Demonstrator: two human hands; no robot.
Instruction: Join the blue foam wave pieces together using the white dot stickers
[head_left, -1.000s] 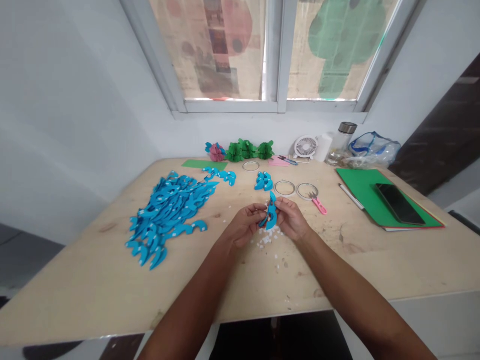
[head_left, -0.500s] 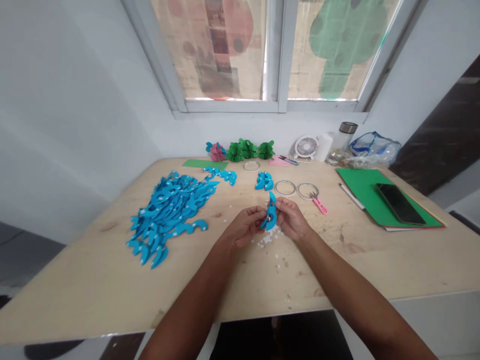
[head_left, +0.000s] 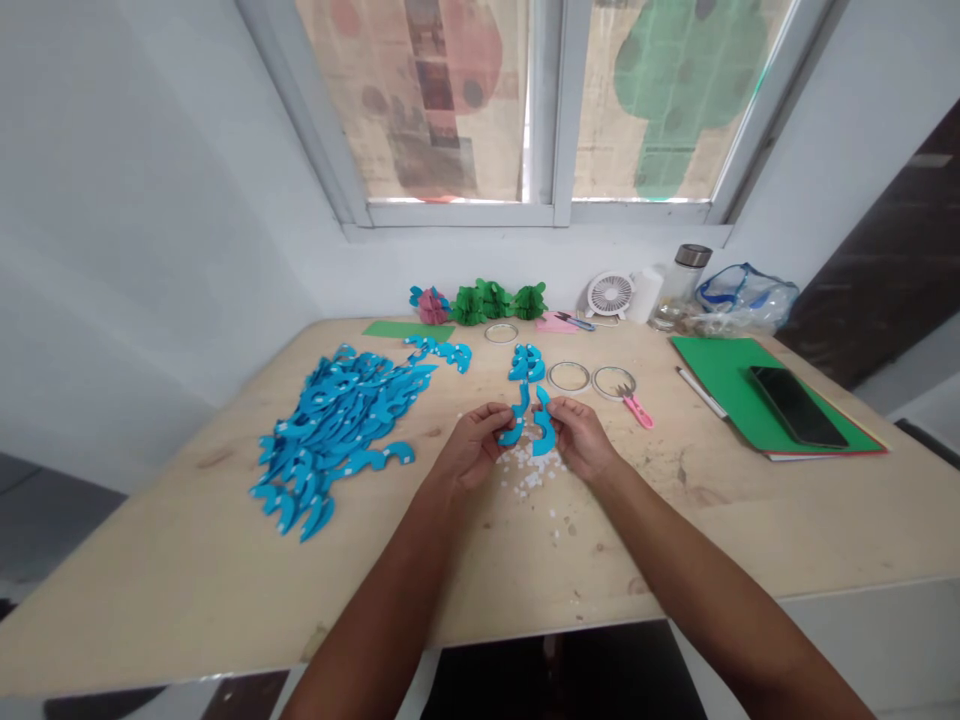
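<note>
Head view, wooden bench (head_left: 187, 570) under a window. The left hand (head_left: 471, 447) has its grip closed on one curved blue foam piece (head_left: 516, 417), pinched between thumb and fingertips at the lower end, with the piece standing nearly upright. The right hand (head_left: 581, 437) has its grip closed on a second blue foam piece (head_left: 543, 428), also upright. The two pieces stand just beside each other with a narrow gap between them, above the bench — directly over a scatter of small white paper bits (head_left: 532, 478).

To the left lies a large heap of blue foam cut-outs (head_left: 337, 420), several showing white dots. A small stack of blue pieces (head_left: 527, 363) lies beyond the hands, and beside it two clear rings (head_left: 568, 376). Pink-handled snips (head_left: 636, 405) lie partly inside the right-hand ring. At far right a green folder (head_left: 724, 375) carries a black phone (head_left: 799, 406). Along the wall — green paper flowers (head_left: 491, 299), a small white fan (head_left: 610, 295), a lidded jar (head_left: 681, 285).
</note>
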